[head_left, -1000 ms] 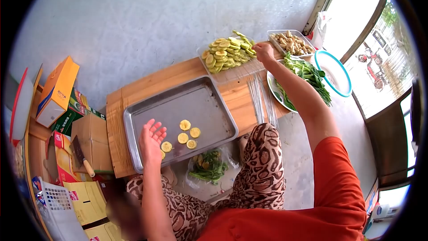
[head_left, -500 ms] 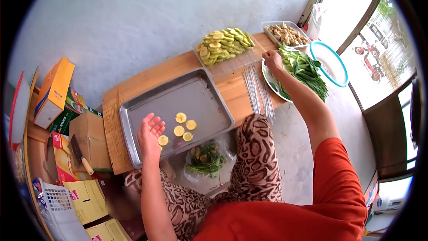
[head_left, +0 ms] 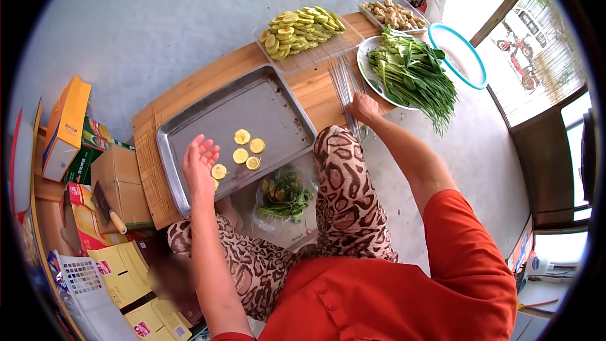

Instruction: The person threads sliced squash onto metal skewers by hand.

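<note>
My left hand (head_left: 201, 159) is palm up over the left side of a metal tray (head_left: 237, 91), fingers apart and holding nothing. Several yellow round slices (head_left: 240, 155) lie in the tray beside it. On the table's right part, my right hand (head_left: 363, 108) is closed at the near ends of a bundle of thin metal skewers (head_left: 341, 82); its fingertips are partly hidden. Just beyond it is a plate of leafy greens (head_left: 410, 69). A clear container of sliced green-yellow vegetable (head_left: 300, 30) stands behind the tray.
A container of small brown pieces (head_left: 394, 15) and a blue-rimmed bowl (head_left: 459, 57) are at the back right. Boxes (head_left: 120, 180), a cleaver (head_left: 108, 207) and a white basket (head_left: 85, 281) are at the left. Below the table is a bag of greens (head_left: 284, 197).
My right hand has moved from beside the sliced vegetable, past the greens, to the skewers' near ends. The view has shifted; my left hand stays over the tray.
</note>
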### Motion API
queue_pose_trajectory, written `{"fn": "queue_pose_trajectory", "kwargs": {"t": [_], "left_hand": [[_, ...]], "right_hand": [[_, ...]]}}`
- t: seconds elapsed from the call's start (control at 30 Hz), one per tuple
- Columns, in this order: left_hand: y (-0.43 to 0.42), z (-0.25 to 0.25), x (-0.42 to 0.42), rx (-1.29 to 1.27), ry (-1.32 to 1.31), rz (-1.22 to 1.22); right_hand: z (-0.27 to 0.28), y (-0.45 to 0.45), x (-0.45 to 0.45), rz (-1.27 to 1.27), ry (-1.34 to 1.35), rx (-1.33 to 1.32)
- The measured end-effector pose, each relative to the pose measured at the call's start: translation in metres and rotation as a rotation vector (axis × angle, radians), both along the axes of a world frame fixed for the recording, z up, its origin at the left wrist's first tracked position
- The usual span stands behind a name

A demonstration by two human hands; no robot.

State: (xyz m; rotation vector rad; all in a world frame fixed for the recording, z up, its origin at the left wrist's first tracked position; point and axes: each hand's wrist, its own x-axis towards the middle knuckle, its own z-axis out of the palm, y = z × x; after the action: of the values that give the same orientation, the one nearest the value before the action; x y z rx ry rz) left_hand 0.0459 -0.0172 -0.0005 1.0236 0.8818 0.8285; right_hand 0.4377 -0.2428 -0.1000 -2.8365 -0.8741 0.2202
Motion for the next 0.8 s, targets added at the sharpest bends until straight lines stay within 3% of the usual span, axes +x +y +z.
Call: {"fn": "queue_pose_trajectory", "kwargs": {"t": [0.2,0.3,0.37,0.5,0.63,0.7,0.8], "left_hand": [[-0.002,0.001,0.002,0.002,0.019,-0.006],[-0.002,0.002,0.003,0.001,0.020,-0.010],[-0.002,0.002,0.003,0.001,0.015,-0.011],[-0.003,0.003,0.004,0.010,0.006,-0.023],[-0.003,0.003,0.002,0.012,0.003,-0.022],[-0.003,0.003,0.001,0.013,-0.003,-0.020],[-0.003,0.002,-0.002,0.018,-0.013,-0.021]], "right_hand": [[-0.012,0.000,0.011,-0.159,0.092,0.079],[-0.004,-0.004,0.014,-0.205,0.298,0.075],[-0.006,-0.014,0.021,-0.210,0.480,0.269],[-0.009,-0.025,0.028,-0.141,0.535,0.411],[0.017,-0.029,0.016,-0.226,0.705,0.474],[0.037,-0.035,0.006,-0.240,0.965,0.581],[0.058,-0.038,-0.007,-0.274,1.151,0.638]]}}
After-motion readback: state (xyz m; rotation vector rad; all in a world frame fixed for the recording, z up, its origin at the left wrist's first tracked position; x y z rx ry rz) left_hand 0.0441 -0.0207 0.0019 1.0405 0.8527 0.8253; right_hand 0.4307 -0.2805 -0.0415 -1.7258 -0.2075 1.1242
